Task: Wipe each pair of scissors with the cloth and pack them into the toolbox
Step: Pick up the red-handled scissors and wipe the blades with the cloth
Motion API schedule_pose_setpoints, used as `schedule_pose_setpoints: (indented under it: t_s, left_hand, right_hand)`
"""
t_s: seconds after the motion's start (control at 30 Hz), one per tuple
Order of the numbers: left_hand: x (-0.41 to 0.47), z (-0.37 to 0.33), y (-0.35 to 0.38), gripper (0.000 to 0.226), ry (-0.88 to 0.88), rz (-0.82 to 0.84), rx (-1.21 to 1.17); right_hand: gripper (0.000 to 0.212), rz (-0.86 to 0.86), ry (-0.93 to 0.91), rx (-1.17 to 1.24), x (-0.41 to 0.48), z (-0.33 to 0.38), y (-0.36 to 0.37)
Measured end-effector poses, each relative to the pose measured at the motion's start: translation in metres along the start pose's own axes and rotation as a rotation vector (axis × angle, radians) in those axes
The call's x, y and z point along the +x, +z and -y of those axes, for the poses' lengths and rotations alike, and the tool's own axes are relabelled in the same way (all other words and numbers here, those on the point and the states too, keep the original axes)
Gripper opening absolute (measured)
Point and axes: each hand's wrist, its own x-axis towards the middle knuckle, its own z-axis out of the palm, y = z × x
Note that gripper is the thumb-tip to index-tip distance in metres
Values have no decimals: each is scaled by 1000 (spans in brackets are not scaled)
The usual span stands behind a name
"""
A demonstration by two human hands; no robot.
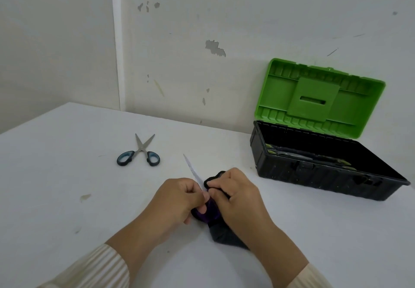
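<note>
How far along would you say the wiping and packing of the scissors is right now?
Done: at least one green-handled pair already lies in the open toolbox. In hand: the left hand holds the purple-handled scissors while the right hand pinches the dark cloth against their blade. Left: the blue-handled scissors lie on the table, blades apart, not yet packed.

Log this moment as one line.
left hand holds purple scissors | right hand grips cloth | blue scissors on table | toolbox open
</note>
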Motion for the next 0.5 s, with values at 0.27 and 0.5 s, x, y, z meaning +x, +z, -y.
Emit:
schedule_pose_setpoints:
  t_s: [0.27, 0.5]
  left_hand:
    - [0, 1, -1, 29, -1, -5, 39]
    - [-2, -1, -3, 28, -4, 65, 100]
  right_hand:
    - [14, -59, 6, -11, -4, 1, 3]
    - [14, -310, 382, 42, 10, -36, -28]
